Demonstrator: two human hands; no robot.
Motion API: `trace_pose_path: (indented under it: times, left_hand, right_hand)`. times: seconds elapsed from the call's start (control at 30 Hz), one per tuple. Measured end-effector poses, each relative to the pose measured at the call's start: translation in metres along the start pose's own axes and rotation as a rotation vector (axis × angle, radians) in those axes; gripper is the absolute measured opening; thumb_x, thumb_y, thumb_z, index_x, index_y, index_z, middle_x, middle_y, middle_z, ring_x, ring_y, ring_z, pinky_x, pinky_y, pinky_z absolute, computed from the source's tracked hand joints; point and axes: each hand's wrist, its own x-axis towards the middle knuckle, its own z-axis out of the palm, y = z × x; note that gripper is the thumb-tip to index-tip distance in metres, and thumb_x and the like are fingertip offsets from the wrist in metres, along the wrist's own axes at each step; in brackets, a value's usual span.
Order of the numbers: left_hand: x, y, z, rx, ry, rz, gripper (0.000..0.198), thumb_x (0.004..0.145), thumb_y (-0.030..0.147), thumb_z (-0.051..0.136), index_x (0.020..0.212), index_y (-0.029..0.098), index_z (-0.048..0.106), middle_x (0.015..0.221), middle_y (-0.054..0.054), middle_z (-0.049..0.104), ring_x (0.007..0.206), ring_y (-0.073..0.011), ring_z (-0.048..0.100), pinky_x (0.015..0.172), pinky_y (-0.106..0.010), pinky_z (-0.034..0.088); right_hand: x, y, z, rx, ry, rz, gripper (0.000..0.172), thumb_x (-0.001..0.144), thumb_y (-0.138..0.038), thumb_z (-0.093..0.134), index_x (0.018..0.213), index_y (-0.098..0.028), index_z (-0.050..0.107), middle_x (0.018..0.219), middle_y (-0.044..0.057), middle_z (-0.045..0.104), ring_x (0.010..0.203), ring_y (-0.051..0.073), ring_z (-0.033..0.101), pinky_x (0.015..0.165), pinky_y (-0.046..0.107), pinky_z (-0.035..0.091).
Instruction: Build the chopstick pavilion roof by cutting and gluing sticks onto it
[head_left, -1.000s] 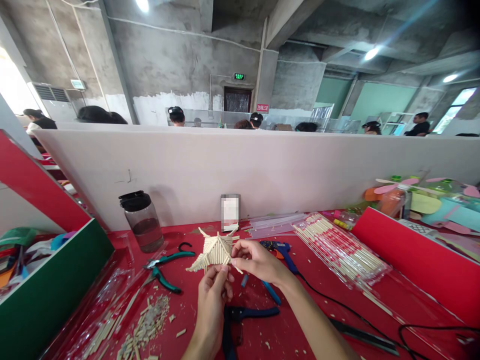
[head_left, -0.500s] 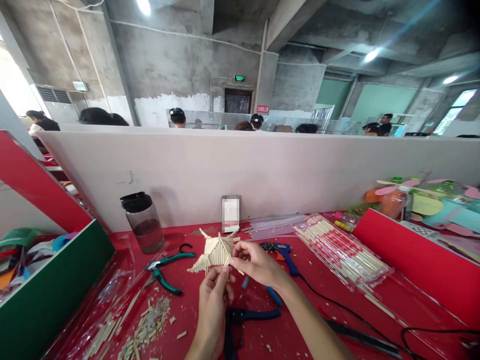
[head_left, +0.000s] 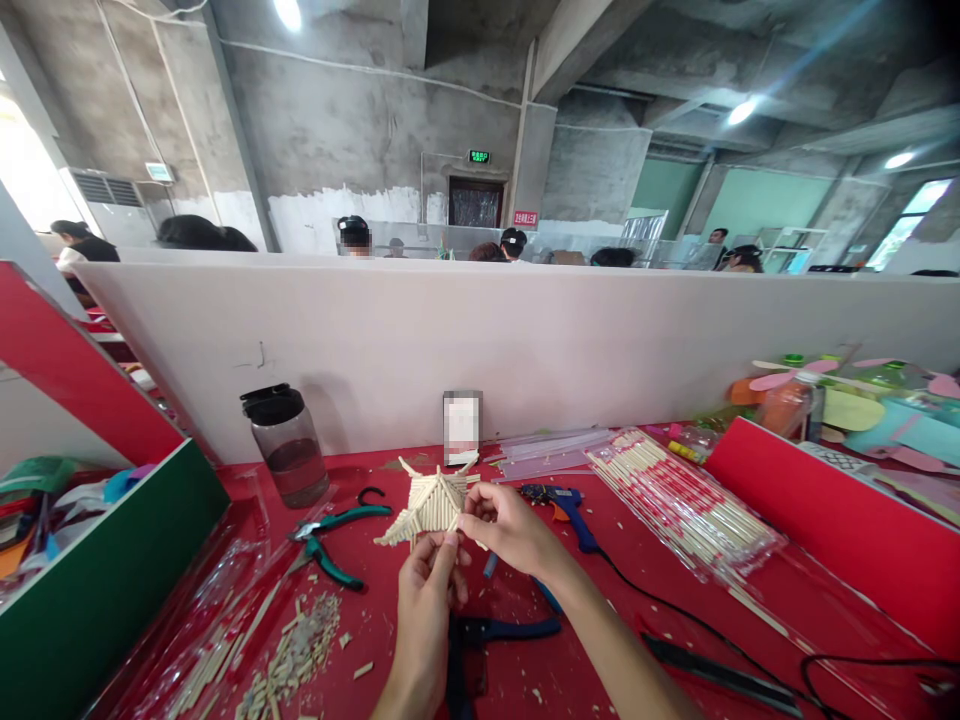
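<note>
A small roof-shaped model made of pale wooden sticks, with upturned corners, is in front of me near the middle of the table. My left hand pinches its lower front edge between thumb and fingers. From the right, my right hand has its fingers closed at the model's front right corner; any small piece between those fingertips is hidden. Just below my hands lies a dark blue-handled tool, partly covered by my left forearm. Green-handled pliers rest open to the left of the model.
A blue glue gun with a black cord lies right of my hands, beside bagged wooden sticks. A dark water bottle stands at back left. Stick offcuts are heaped at front left. A white partition closes the table's far side.
Both hands keep their hold on the stick model with hardly any movement. My right forearm has shifted slightly. In the background, a standing person has moved left.
</note>
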Motion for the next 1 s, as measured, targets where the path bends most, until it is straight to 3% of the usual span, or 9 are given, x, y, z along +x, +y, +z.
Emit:
trace_pose_path:
  times: [1.0]
  left_hand:
    - [-0.0001, 0.0023, -0.0034, -0.002, -0.018, 0.008, 0.036, 0.075, 0.048, 0.078, 0.08, 0.015, 0.064, 0.069, 0.001, 0.066, 0.042, -0.0053, 0.046, 0.042, -0.018, 0.03]
  right_hand:
    - [0.0014, 0.0036, -0.0001, 0.044, 0.008, 0.027, 0.017, 0.077, -0.028, 0.07, 0.075, -0.02, 0.056, 0.067, -0.004, 0.058, 0.062, 0.013, 0.052, 0.058, 0.023, 0.039]
